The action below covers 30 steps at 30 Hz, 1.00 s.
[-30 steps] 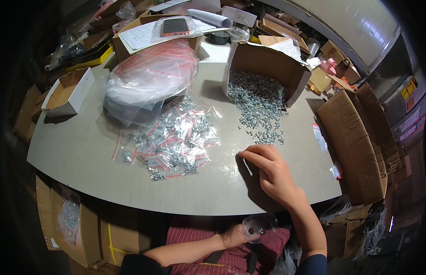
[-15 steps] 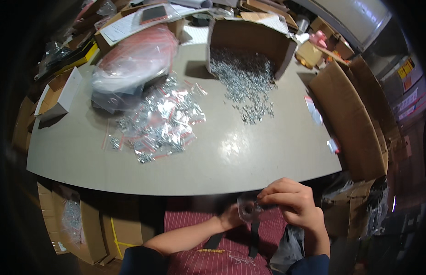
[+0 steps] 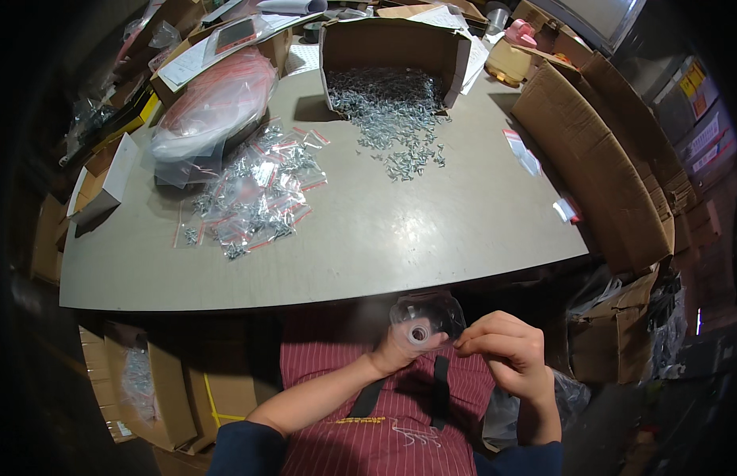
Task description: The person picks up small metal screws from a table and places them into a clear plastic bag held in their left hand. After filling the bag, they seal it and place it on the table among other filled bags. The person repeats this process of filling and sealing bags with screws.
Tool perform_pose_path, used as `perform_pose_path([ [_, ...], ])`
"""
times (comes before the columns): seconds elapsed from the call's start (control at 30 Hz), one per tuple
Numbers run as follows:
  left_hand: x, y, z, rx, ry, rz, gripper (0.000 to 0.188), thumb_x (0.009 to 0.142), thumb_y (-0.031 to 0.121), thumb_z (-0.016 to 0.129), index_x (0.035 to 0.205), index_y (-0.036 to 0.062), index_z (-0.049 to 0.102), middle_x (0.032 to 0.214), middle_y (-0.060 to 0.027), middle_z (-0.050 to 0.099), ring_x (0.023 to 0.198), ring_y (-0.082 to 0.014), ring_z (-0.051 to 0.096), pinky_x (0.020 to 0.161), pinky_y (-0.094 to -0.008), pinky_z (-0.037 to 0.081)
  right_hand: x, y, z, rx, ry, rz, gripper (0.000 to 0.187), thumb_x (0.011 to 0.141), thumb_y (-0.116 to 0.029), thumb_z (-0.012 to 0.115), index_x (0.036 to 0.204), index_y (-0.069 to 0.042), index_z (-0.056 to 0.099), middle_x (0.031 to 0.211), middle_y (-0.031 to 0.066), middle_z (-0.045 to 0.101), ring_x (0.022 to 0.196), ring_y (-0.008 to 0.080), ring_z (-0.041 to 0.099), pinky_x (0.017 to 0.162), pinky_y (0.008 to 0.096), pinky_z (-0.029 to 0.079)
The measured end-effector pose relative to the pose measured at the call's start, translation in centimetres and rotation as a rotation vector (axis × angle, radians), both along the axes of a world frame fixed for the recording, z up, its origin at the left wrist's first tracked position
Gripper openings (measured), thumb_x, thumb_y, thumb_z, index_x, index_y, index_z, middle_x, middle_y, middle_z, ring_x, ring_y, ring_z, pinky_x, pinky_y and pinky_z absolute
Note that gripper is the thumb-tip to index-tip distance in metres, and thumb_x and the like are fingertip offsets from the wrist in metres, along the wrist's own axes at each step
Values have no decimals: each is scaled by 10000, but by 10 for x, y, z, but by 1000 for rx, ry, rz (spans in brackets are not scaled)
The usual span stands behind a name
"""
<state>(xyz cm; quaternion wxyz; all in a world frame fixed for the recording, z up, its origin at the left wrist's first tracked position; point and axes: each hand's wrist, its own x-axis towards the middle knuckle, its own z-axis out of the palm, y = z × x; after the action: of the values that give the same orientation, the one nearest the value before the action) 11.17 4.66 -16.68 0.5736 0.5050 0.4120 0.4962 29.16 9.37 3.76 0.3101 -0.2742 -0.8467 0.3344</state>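
At lower centre, the left hand (image 3: 394,353) is cradling a clear plastic cup (image 3: 437,315); the right hand (image 3: 509,349) is pinching beside its rim, contents unclear, likely needing steadiness next.

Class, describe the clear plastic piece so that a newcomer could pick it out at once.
Find the grey table and follow it down to its near edge. Just below that edge, in front of the striped apron, the left hand holds the clear piece. Unlike the red-lined bags on the table, it has a round, ringed opening.
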Motion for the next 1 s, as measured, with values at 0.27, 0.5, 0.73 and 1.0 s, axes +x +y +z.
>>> perform_pose_path([
  [0.27,-43,-45,49,-38,9,-367,459,791,375,981,945,47,701,844,-3,670,816,-97,631,743,-323,528,-9,-22,-2,97,-101,238,307,680,-64,716,971,-35,806,1326,175,714,1339,411,570,1108,512,486],
  [0.5,-56,-60,94,59,-120,-311,780,713,523,991,1200,-6,688,1059,-89,732,964,-169,713,818,-332,576,-35,-40,-13,171,-31,349,280,827,-119,780,1071,2,712,1411,203,621,1389,466,526,1115,592,449],
  [0.73,-64,-58,162,278,414,183,412,913,181,866,1239,10,680,1100,-156,743,960,-293,750,794,-352,601,-32,-37,-2,149,84,19,277,842,78,785,1098,20,694,1063,175,723,875,326,735,733,371,593],
  [1.0,-68,-42,177,530,425,267,118,880,0,774,980,8,712,942,-118,727,819,-272,710,705,-350,560,-35,-35,3,46,131,27,227,874,80,786,1069,22,687,969,159,714,797,275,724,693,337,579],
])
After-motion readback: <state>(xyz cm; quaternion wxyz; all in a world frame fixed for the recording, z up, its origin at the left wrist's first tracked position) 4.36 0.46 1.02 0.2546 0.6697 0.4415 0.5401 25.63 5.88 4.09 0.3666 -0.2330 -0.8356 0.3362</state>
